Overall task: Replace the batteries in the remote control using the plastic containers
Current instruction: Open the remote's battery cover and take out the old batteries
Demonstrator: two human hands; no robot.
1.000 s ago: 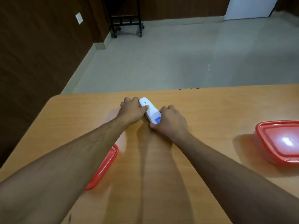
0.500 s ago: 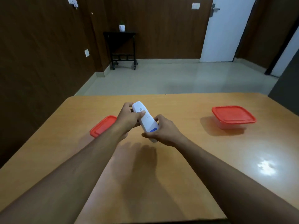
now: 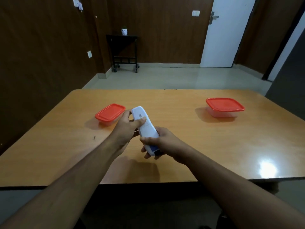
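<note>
Gripping the white remote, both hands hold it above the table.

Both hands hold a white remote control above a wooden table, its back side up. The left hand grips the far end, thumb laid across the back near a small printed label; the right hand grips the near end. A red-lidded plastic container sits just left of the hands, another well apart on the right.
</note>
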